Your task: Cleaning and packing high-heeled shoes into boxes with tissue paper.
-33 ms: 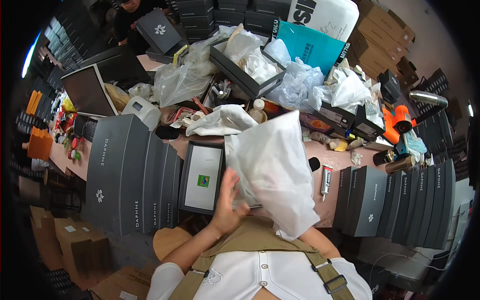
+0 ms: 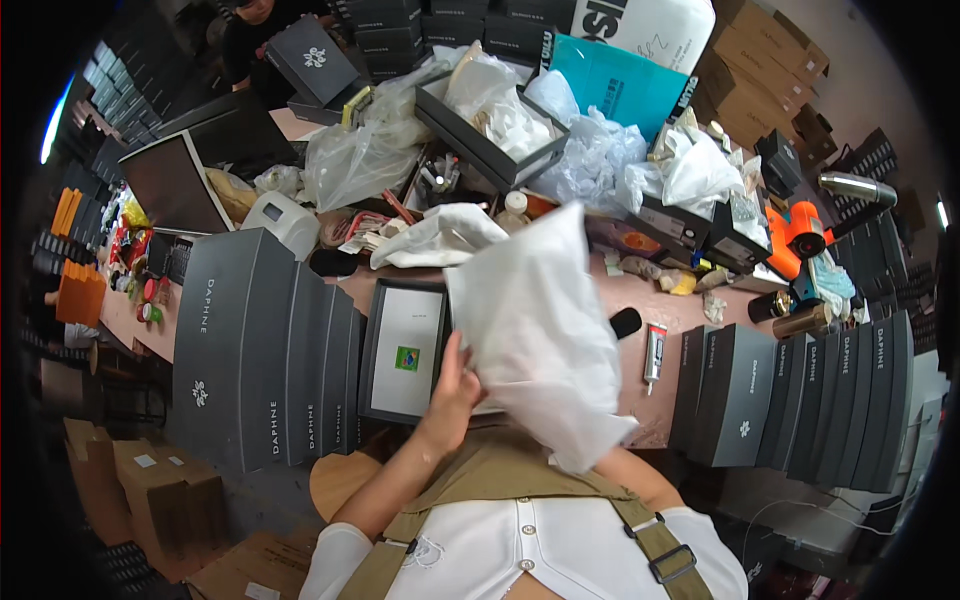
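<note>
A soft white shoe bag (image 2: 530, 340), bulging with something I cannot make out, is held up in front of my chest. My left hand (image 2: 457, 392) is at its left edge, fingers closed against the fabric. Behind the bag my right forearm (image 2: 635, 478) comes up, but the hand itself is hidden by the fabric. Just left of my left hand lies an open dark grey shoebox part (image 2: 370, 350), with a white sheet (image 2: 408, 340) in it bearing a small green picture. Another white cloth (image 2: 440, 237) lies crumpled beyond the bag.
Shut grey shoeboxes (image 2: 235, 350) stand in a row at the left, and more (image 2: 745, 395) at the right. A glue tube (image 2: 654, 357) lies right of the bag. Across the back are boxes of crumpled plastic (image 2: 590, 155), a monitor (image 2: 180, 183) and an orange tool (image 2: 795, 240). A person (image 2: 265, 45) is far left.
The bag has risen and tilted a little to the left. My left hand's fingers have drawn in against its left edge, where they were more spread before.
</note>
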`<state>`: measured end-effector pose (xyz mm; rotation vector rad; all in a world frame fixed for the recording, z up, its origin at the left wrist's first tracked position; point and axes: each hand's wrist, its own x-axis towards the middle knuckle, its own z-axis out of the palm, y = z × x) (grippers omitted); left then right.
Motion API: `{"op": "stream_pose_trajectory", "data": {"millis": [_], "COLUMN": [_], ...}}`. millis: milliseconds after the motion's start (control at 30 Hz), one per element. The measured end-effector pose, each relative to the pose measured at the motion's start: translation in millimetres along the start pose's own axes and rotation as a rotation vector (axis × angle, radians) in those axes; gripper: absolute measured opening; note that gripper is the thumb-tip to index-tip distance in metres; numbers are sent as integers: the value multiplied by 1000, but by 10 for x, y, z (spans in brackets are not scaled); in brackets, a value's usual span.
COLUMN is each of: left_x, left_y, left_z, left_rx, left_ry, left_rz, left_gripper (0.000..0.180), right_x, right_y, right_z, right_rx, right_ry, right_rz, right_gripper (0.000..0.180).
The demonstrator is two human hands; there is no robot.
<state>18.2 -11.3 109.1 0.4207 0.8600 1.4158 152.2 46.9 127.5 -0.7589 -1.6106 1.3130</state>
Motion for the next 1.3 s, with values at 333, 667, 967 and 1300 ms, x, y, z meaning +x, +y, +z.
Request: {"op": "stream_pose_trajectory", "data": {"millis": [333,667,967,1300], "left_x": [7,1190,1303,418], "left_y": [1152,-783,-1175,-641], "left_z": [-792,305,-754,-1434], "left_rx": [860,384,-68,882], "left_ry": [29,209,349,580], "left_rz": [201,231,-205,236], "left_gripper": [77,72,51,39], "right_x": [-155,257,836,378], "right_y": [738,678,1696,1922], "right_z": [-608,-902,-309,-85], "right_rx": [981,644,-356,-730], "right_ry": [-228,134,-145,-443], "right_rz": [755,656,465,322], "right_gripper": [85,61,46,102]}}
